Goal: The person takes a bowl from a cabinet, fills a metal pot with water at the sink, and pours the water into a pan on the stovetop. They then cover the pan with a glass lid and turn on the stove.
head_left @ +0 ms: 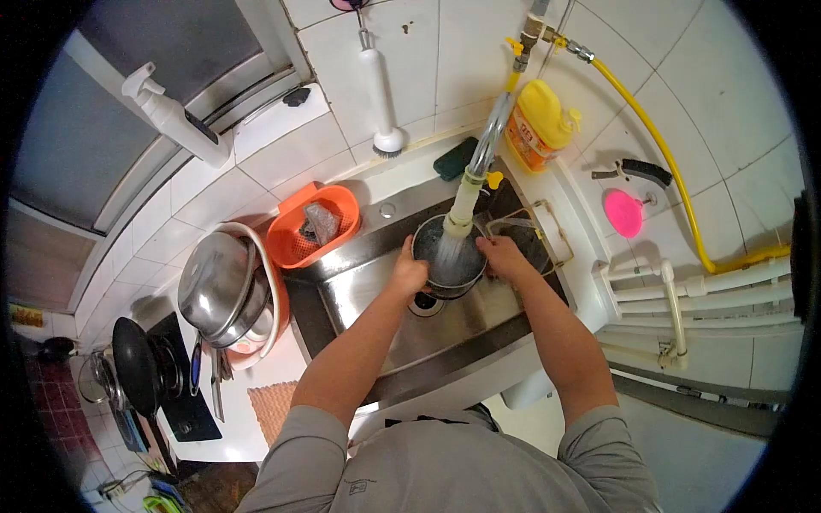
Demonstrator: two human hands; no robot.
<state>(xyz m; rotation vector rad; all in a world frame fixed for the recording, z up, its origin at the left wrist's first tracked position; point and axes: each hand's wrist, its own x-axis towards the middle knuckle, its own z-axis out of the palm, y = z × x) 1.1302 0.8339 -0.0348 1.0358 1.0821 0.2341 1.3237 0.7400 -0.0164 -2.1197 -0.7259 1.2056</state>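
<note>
Both my hands hold a round, dark pot [439, 272] over the steel sink [376, 329]. At its left rim, my left hand [410, 269] is closed on the wall. My right hand [505, 259] grips the opposite side, its thumb near the rim. The faucet [464, 209], with a pale spray head, points down into the pot. Water runs from it in a spray, and liquid covers the inside of the pot. Part of the sink drain [425, 304] shows just below the pot; the pot's underside is hidden.
An orange basket [315, 224] sits at the sink's left edge, beside a basin [278, 299] holding metal bowls. A yellow detergent bottle [540, 126] and a dark green sponge [456, 159] stand behind the sink. A wire rack [556, 244] is at the right. A black wok [137, 368] is far left.
</note>
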